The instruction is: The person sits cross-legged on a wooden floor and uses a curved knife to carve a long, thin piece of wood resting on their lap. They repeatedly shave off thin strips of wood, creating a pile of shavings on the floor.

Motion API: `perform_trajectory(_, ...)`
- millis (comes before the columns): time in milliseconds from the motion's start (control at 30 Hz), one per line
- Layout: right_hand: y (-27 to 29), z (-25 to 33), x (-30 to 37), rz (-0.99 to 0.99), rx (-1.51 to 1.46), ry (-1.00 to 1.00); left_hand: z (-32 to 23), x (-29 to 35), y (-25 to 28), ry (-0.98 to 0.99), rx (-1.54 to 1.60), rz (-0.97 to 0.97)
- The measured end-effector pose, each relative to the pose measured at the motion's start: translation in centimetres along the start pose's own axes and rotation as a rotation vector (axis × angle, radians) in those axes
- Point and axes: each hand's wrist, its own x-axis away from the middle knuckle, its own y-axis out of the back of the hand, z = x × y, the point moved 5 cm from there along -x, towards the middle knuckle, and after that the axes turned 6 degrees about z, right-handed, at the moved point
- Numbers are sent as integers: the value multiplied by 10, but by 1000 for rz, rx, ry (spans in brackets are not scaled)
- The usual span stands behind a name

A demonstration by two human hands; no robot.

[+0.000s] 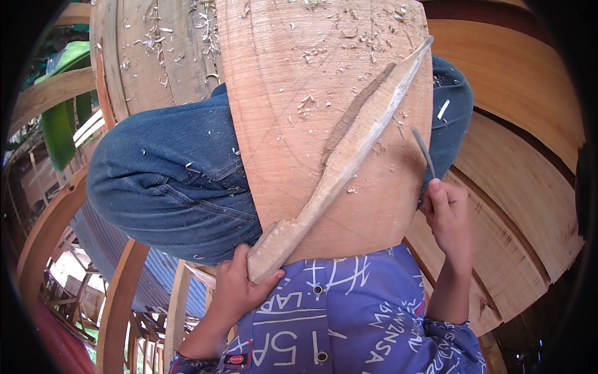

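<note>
My left hand point(240, 283) is closed round the thick lower end of a long carved piece of wood point(355, 156). Its narrow, pointed tip reaches to the upper right, over a wide wooden board point(280, 124) lying across my lap. One long side of the piece shows a pale, freshly cut face. To the right of the board, my right hand point(450, 215) grips a knife point(425, 153), its slim grey blade pointing up and away from the carved wood. The fist hides the knife's handle.
Curled wood shavings point(305, 107) lie scattered on the board, on my jeans point(168, 174) and on the planks point(156, 56) beyond. Wide boards point(498, 187) spread along the right. Curved wooden rails point(121, 305) and green leaves point(59, 131) are at the left.
</note>
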Motion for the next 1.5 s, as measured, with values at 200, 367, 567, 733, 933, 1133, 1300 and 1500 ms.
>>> perform_trajectory(200,-25,42,18,-89,435,190,3,1,-3,3,40,-28)
perform_trajectory(367,-34,48,15,-145,673,295,-2,5,-3,24,-18,-46)
perform_trajectory(567,-25,55,-1,-197,835,330,-9,5,-3,-10,-64,-79)
perform_trajectory(733,25,63,-33,-399,816,183,-6,5,-6,-27,-57,-92)
perform_trajectory(933,7,61,-17,-235,764,233,-7,5,-4,4,-109,-69)
perform_trajectory(1133,-27,66,-13,-174,823,286,-4,3,-3,-16,-99,-56)
perform_trajectory(1300,-23,70,-19,-174,892,287,-8,-2,-2,-46,-85,-70)
perform_trajectory(1500,10,68,-36,-413,848,219,-6,1,-3,-32,-94,-52)
